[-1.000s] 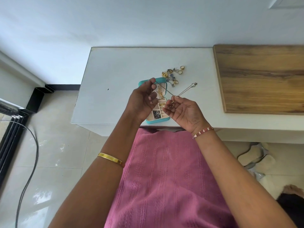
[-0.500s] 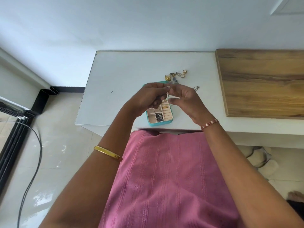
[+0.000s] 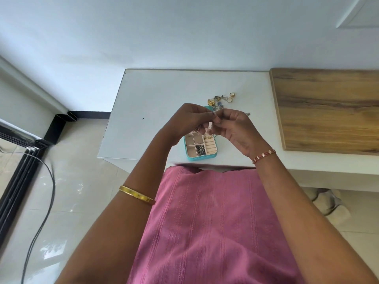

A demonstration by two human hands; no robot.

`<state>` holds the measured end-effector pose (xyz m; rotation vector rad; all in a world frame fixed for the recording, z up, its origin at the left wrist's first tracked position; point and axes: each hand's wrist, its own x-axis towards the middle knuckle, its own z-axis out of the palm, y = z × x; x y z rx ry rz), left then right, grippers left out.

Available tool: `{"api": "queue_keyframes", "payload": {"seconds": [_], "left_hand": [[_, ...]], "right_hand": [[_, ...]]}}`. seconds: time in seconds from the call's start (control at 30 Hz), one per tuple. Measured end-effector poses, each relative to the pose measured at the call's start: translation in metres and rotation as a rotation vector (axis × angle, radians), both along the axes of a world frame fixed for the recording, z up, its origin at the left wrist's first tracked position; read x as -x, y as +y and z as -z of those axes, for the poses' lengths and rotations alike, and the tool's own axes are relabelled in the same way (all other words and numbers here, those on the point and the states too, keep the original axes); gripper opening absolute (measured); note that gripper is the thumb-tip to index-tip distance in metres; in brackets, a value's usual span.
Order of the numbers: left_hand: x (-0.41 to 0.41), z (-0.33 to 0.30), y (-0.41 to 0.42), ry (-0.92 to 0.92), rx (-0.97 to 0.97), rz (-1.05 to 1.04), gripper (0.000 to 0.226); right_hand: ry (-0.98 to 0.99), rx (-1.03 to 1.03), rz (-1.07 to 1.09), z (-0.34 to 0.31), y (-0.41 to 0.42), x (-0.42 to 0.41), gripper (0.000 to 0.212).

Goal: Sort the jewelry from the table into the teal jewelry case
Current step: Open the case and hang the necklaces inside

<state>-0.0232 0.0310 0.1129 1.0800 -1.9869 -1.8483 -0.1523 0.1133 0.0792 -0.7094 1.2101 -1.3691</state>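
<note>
The teal jewelry case (image 3: 202, 158) lies open near the front edge of the white table (image 3: 155, 103), showing beige compartments, one with dark beads. My left hand (image 3: 189, 120) and my right hand (image 3: 233, 127) meet fingertip to fingertip above the case, both pinching a thin chain necklace (image 3: 198, 130) whose loose strands hang below my left fingers. A pile of loose jewelry (image 3: 220, 100), with gold rings and blue pieces, lies on the table just beyond my hands. The far half of the case is hidden behind my hands.
A wooden board (image 3: 328, 109) covers the right side of the table. A small metal piece (image 3: 248, 114) lies right of my right hand. A black cable (image 3: 48, 185) runs over the tiled floor at left. Slippers (image 3: 326, 203) sit under the table at right.
The chain was stretched between my spread hands; my hands have since come together above the case and gathered it. The view has shifted slightly.
</note>
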Motion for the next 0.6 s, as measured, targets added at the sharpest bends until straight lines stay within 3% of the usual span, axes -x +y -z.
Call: {"api": "queue_keyframes", "payload": {"seconds": [0.23, 0.6], "left_hand": [[-0.003, 0.014, -0.007, 0.010, 0.051, -0.185, 0.017], [-0.008, 0.037, -0.010, -0.015, -0.023, -0.223, 0.017]], "right_hand": [[0.104, -0.094, 0.035, 0.005, -0.002, 0.004, 0.026], [0.314, -0.096, -0.023, 0.010, -0.009, 0.008, 0.010]]}}
